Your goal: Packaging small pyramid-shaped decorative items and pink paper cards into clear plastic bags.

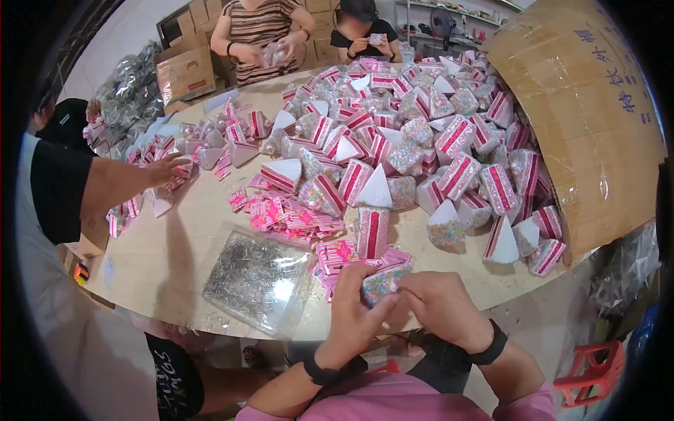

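Observation:
My left hand (pixel 353 309) is closed around a toy cake slice (pixel 382 283) whose sprinkle-covered side faces up. At the slice's right edge, my right hand (pixel 444 309) has its fingers pinched together; what they hold is too small to make out. Just beyond my hands lie pink printed cards (pixel 335 256), and another pink-and-white striped cake slice (pixel 372 233) stands beside them. To the left is a clear plastic bag (pixel 298 298) full of small thin metal pieces. A larger heap of pink cards (pixel 284 216) lies behind that bag.
A big pile of cake slices (pixel 414 158) covers the table's right and far side, against a large cardboard box (pixel 572 112). At left, a co-worker's hand (pixel 168 170) reaches to more slices. Other people work across the table. A red stool (pixel 593 372) stands at lower right.

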The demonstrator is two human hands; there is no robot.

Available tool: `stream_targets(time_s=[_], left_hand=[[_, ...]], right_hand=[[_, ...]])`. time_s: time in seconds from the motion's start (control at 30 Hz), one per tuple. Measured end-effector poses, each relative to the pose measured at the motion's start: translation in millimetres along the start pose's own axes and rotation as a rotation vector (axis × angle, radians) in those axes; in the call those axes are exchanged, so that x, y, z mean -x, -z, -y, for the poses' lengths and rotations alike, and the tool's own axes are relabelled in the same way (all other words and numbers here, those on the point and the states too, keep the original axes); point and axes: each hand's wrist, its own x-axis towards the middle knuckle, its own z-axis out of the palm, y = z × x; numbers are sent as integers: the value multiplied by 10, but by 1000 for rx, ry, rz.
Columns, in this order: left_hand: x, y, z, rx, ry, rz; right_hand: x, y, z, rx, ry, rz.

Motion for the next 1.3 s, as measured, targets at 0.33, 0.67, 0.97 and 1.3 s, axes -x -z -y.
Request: stream_targets(time_s=[0.33, 0.67, 0.97, 1.3], left_hand=[[-19, 38, 58, 46, 157, 86], [-28, 75, 94, 69, 125, 59], [-39, -137, 127, 104, 28, -56], [8, -89, 212, 217, 163, 48]], right_hand=[[-58, 17, -35, 20, 63, 23], [-142, -23, -30, -61, 14, 48], [-59, -3, -52, 244, 228, -58], [-35, 29, -101, 349, 342, 42]])
